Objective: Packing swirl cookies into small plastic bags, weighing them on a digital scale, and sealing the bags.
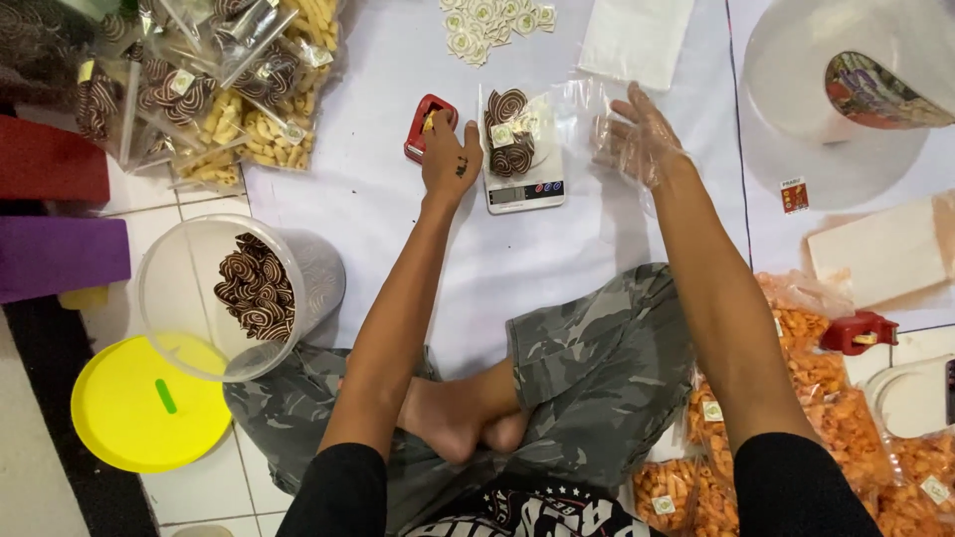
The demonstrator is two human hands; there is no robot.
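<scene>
Weighing a bag of brown-and-white swirl cookies [510,134] on a small digital scale [524,189].

Seated cross-legged on a white floor sheet [398,214], both arms stretched toward the scale. Left hand [451,151] just left of the scale, fingers curled onto a red tape dispenser [426,127] (grip around it not fully visible). Right hand [644,139], gloved in thin clear plastic, fingers spread wide, touching the bag's loose open end just right of the scale. Well left of the scale and nearer the body, 1 clear tub of swirl cookies [244,293] beside its yellow lid [139,413]. Right of the scale, nearer the body, bagged orange snacks [836,418].
</scene>
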